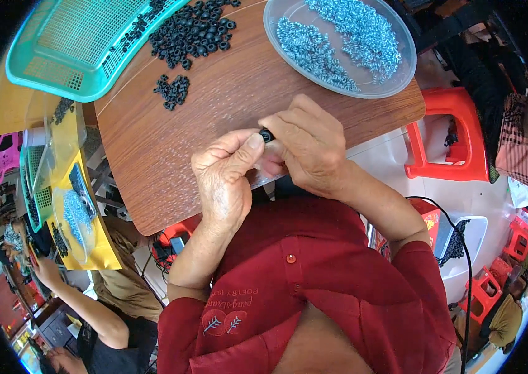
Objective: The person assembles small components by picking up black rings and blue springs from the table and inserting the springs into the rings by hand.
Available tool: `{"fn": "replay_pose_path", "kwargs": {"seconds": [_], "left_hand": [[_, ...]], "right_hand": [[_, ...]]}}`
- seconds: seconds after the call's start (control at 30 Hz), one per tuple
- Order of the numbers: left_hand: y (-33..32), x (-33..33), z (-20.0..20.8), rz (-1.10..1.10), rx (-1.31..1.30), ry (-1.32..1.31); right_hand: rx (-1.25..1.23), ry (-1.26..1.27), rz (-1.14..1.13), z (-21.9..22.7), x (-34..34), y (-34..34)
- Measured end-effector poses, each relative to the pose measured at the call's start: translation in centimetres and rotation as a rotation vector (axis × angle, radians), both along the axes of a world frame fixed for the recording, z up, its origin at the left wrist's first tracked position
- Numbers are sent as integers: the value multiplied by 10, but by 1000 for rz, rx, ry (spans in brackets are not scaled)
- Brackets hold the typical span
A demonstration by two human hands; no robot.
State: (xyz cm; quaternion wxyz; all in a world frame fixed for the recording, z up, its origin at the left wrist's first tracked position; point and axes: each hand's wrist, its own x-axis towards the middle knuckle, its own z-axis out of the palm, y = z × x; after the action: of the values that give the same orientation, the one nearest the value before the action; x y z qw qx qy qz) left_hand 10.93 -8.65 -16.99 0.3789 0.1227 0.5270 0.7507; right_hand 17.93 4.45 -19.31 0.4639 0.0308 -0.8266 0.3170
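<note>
Above the near edge of the wooden table, a small round black part with a hole is pinched between both hands. My left hand grips it with thumb and forefinger. From the other side, the fingers of my right hand close on the same part; what else they may hold is hidden. Beyond my hands lie a small group of black ring-like parts and a larger pile of black parts. A clear round tray at the far right holds two heaps of small silvery-blue springs.
A turquoise mesh basket stands at the far left. Red plastic stools are on the right, with a white bin of black parts lower down. On the left, a person sits by a yellow-covered table with similar parts.
</note>
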Motion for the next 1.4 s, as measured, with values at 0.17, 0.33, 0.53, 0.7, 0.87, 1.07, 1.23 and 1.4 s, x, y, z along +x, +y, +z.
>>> {"fn": "replay_pose_path", "kwargs": {"seconds": [0.17,0.33,0.53,0.7,0.87,1.07,1.23,1.4], "left_hand": [[4,-1,5,25,-55,-42],[4,-4,9,-16,-40,-158],[15,-36,9,-175,-118,196],[58,-106,20,89,-434,1594],[108,-146,4,146,-514,2003],[136,-163,-5,-66,-695,2191],[134,-165,-3,-113,-649,2179],[135,-157,4,-30,-460,2083]], "right_hand": [[100,19,10,2,0,0],[160,9,15,12,-1,5],[102,-92,80,25,-8,34],[332,-118,-297,84,-50,110],[81,-162,-472,133,-109,182],[385,-438,-881,112,-180,291],[147,-836,-652,149,-163,258],[439,-343,-533,92,-118,251]]}}
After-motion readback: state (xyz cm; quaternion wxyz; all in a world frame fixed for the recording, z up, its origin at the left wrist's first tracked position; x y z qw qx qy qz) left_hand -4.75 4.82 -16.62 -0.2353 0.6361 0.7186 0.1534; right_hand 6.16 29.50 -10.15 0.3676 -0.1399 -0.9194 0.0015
